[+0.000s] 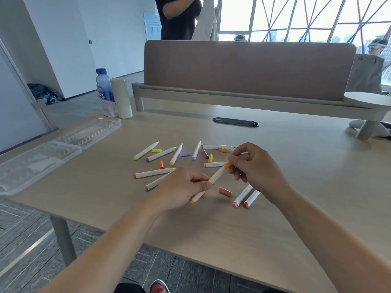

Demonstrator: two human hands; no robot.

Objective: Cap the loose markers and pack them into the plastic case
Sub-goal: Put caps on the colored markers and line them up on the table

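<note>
The left hand (182,187) pinched the light, rigid white orange-ended marker (211,180) mid-barrel; the right hand (251,163) fingers closed on its small orange cap (227,165).

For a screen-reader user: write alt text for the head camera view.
Two bare hands hold one white marker over a wooden table: the left hand grips the barrel, the right hand pinches its orange cap. Uncapped markers and loose caps lie scattered beyond; an open clear plastic case sits left.
</note>
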